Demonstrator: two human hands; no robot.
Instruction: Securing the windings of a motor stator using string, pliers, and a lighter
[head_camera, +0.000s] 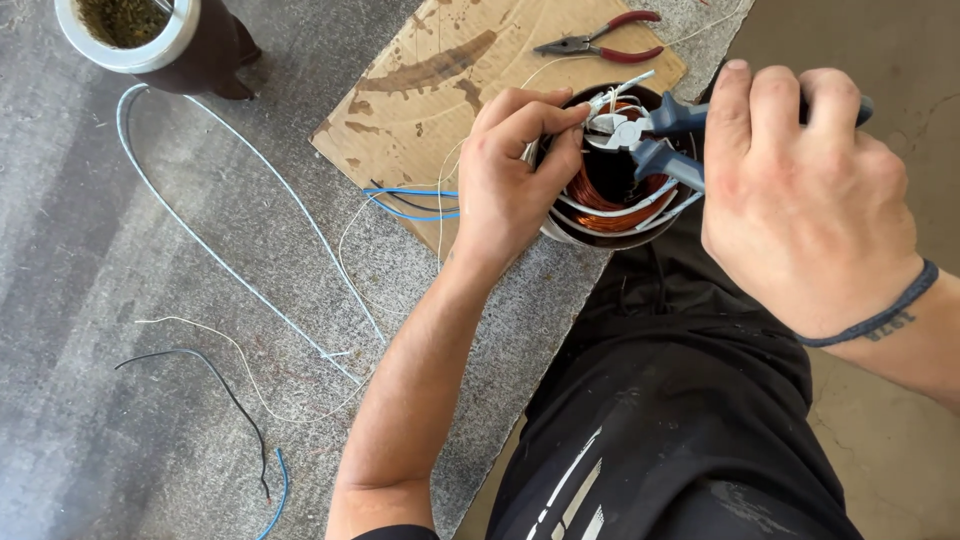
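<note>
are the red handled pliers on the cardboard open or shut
Open at the handles: the red-handled pliers lie unused on the cardboard, handles splayed apart; the jaw tips look nearly closed.

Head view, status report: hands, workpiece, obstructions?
Left hand pinching white lead. Right hand closed on blue-handled cutters over copper-wound stator. Nothing blocking.

Two hands at work: left hand (510, 170), right hand (800, 200). Two pairs of pliers: one blue-handled pair (660, 135) in the right hand, one red-handled pair (600, 42) on the cardboard. One sheet of cardboard (420, 100) at the worktop's far edge. One motor winding (610, 190) of copper wire at the worktop's right edge. One cup (150, 40) at the far left corner. One dark loose wire (215, 385) near the left edge.
</note>
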